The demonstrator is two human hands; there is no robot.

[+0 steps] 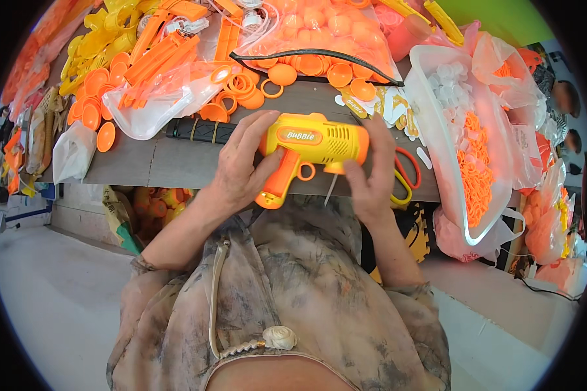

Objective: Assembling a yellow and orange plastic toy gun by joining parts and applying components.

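Observation:
Above the table's near edge I hold a yellow toy bubble gun [329,138] with an orange grip, trigger and front end. My left hand [238,163] is closed round its rear end and the top of the grip, fingers above and thumb on the near side. At the orange front end, my right hand [375,176] grips with the thumb below and the fingers behind. Scissors [409,171] with one red and one yellow loop lie just right of my right hand, partly hidden by it. A thin grey pointed piece [331,190] shows beneath the gun.
Orange discs and rings [241,88] lie along the back, before a clear bag of orange parts [332,32]. A white tub [430,124] with small orange and clear pieces stands right. A black bar [195,130] lies left; yellow parts [104,39] fill the far left.

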